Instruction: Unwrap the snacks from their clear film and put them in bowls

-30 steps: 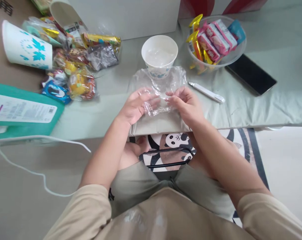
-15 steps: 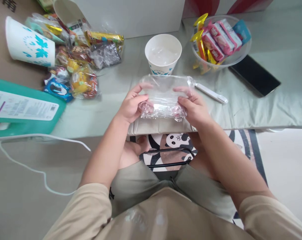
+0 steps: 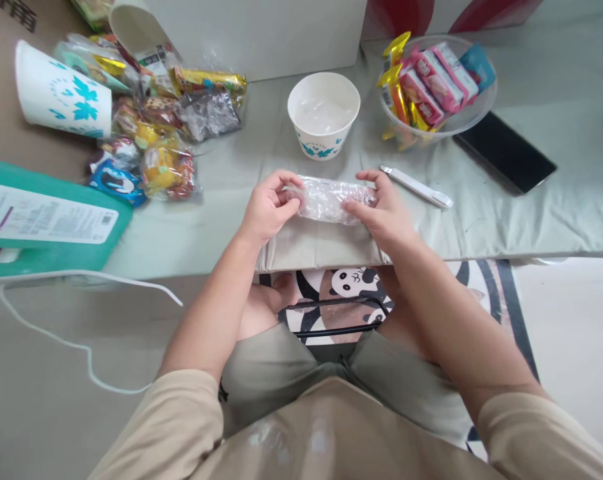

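- Left hand (image 3: 268, 208): fingers curled, tips pinching the left end of a rolled clear plastic wrapper (image 3: 331, 199).
- Right hand (image 3: 386, 217): thumb and forefinger pinch the wrapper's right end; the other fingers lie bent along its near side.
- Wrapper: crumpled into a short roll, stretched crosswise between the two sets of fingertips, low over the pale green table cover (image 3: 506, 220), near its front edge. Whether it touches the cover, cannot tell.
- Just beyond the fingertips: a white paper cup (image 3: 324, 123) with blue leaf print, upright, something clear inside.
- Right of the right fingers, close by: a white pen-like tool (image 3: 416, 187) lying flat.
- Farther out past it: a clear bowl (image 3: 468, 117) of wrapped snacks, and a black phone (image 3: 504, 152) beside the bowl.
- Well left of the left fingers: a heap of snack packets (image 3: 156, 133), a tipped paper cup (image 3: 61, 100), a teal package (image 3: 46, 227).
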{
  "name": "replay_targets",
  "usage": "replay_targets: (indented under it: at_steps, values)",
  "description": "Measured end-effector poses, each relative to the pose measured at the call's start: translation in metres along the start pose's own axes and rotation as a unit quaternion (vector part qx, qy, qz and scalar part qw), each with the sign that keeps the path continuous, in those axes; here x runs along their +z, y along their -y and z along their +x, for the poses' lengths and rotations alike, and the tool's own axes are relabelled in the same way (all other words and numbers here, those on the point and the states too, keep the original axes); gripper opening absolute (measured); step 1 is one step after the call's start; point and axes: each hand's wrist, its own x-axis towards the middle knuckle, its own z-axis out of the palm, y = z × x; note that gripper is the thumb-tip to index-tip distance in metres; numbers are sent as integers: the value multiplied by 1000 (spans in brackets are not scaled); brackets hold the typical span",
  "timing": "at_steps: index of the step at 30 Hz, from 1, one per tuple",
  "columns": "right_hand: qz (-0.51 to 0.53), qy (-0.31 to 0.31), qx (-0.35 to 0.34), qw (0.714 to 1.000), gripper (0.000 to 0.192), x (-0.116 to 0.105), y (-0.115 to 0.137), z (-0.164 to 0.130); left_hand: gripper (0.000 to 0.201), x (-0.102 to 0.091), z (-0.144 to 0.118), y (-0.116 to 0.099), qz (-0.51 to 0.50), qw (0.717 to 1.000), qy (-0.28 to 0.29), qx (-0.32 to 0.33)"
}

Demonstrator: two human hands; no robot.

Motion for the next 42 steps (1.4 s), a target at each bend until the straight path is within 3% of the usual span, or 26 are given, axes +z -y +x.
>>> replay_targets:
  at_steps: [3,5,7,11,14,19,22,24,26,28,31,35,37,39,42]
  values:
    - [-43,-22,11,999,23,7,7,-1,28,1,-2,-2,98,979,-167,67]
    - [-74,-62,-13,995,18,12,12,-3,18,5,-7,-7,155,960,-212,93]
    - [-67,-67,-53,994,18,17,15,-6,22,14,-14,-12,155,972,-140,105]
    - [74,64,-44,994,30,26,15,-13,57,35,-19,-13,4,993,91,74]
    - [137,95,-26,986,36,26,14,-13,53,42,-14,-9,-72,990,121,24]
    - [-12,-23,-104,994,39,17,12,-5,40,46,-8,0,-134,988,67,-17]
    - [-36,32,-84,995,36,13,12,1,37,44,-10,3,-94,994,48,-17]
    - [-50,30,-78,995,29,10,14,4,31,39,-10,0,-21,999,-31,-2]
    - [-70,0,-84,994,25,6,16,5,21,32,-5,-13,77,985,-146,48]
    - [-65,2,-77,995,22,1,19,5,20,26,8,-35,180,948,-231,124]
    - [-47,24,-72,996,21,-6,20,5,28,28,48,-69,269,916,-244,171]
    - [-45,27,-72,996,19,-12,20,6,28,43,129,-78,300,945,-71,110]
    - [-48,29,-68,996,19,-13,20,6,28,51,165,-71,323,946,9,32]
    - [-51,32,-66,996,18,-15,21,7,24,58,186,-67,350,929,91,-80]
    - [-58,40,-60,996,15,-15,22,8,22,71,193,-75,332,908,179,-179]
